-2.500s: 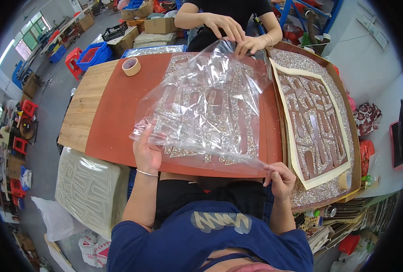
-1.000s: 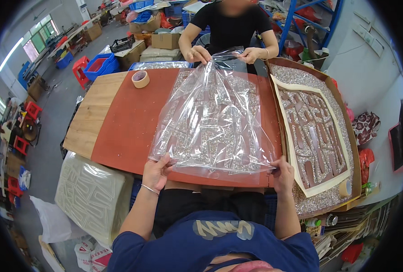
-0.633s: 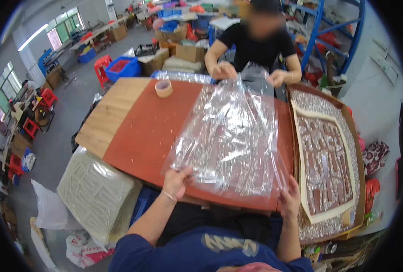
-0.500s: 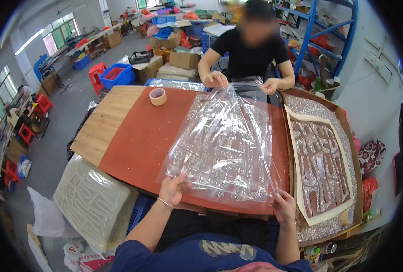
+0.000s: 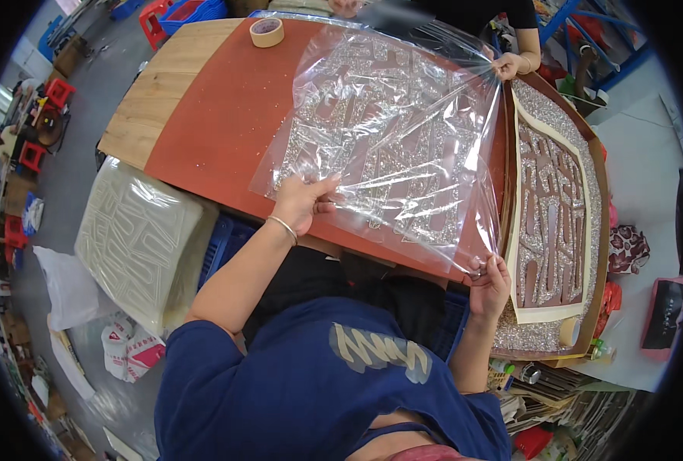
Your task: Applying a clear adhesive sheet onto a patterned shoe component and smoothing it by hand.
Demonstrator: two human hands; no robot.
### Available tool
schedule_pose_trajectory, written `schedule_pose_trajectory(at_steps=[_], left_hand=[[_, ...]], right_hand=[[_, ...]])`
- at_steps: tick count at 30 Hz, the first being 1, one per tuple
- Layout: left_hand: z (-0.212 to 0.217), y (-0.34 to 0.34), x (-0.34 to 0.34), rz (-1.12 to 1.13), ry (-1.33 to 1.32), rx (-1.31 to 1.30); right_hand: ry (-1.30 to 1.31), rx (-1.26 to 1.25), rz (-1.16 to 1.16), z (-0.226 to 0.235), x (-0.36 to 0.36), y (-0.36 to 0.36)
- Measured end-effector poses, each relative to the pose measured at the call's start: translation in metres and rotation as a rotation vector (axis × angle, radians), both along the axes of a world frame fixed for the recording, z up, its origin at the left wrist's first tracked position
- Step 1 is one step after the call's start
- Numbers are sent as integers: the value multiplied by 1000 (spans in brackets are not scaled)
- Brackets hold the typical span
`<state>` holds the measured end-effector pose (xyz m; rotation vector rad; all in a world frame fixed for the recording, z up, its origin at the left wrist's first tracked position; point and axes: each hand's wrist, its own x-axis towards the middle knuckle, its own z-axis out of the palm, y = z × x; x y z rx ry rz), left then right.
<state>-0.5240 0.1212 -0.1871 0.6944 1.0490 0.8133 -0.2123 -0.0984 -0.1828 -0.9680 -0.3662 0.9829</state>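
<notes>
A clear plastic film [image 5: 441, 180] with shiny creases lies over a panel of glittering, stone-like shapes [image 5: 383, 142] on the reddish-brown tabletop [image 5: 211, 115]. My left hand [image 5: 301, 203] pinches the film's near edge toward its left side. At the near right corner, my right hand [image 5: 490, 283] grips the same film, with the fingers closed. Across the table, a co-worker's hand [image 5: 508, 66] clutches the far right corner, pulling folds into it. The co-worker's other hand [image 5: 347, 6] shows only partly at the top edge, next to a blurred dark patch.
On the right stands a shallow box [image 5: 598, 307] of loose sparkling stones, holding a cream-framed template [image 5: 552, 215] and a tape roll [image 5: 569, 332]. Another tape roll [image 5: 267, 32] sits at the table's far side. A plastic-wrapped stack [image 5: 130, 242] is at lower left.
The view has tilted down. The film, earlier gathered and raised toward the co-worker, is now spread wider and lower over the panel. The co-worker's left-side hand has moved away from the film's middle.
</notes>
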Motion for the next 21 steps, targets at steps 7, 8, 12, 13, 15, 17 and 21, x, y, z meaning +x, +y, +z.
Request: schedule_pose_trajectory(at_steps=[7, 8, 12, 13, 15, 17, 21], left_hand=[[19, -32, -16, 62, -33, 3], [23, -36, -17, 63, -29, 6], [15, -52, -23, 76, -15, -24], [13, -56, -24, 85, -5, -37], [12, -62, -26, 74, 5, -45], [16, -67, -26, 61, 17, -51], [9, -76, -28, 88, 7, 24]], right_hand=[[-14, 1, 52, 1, -19, -24], [-1, 17, 53, 0, -17, -26], [16, 18, 6, -2, -19, -29], [18, 5, -18, -3, -20, -31], [5, -11, -1, -8, -20, -38], [-6, -25, 16, -10, -22, -44], [-5, -53, 6, -9, -26, -53]])
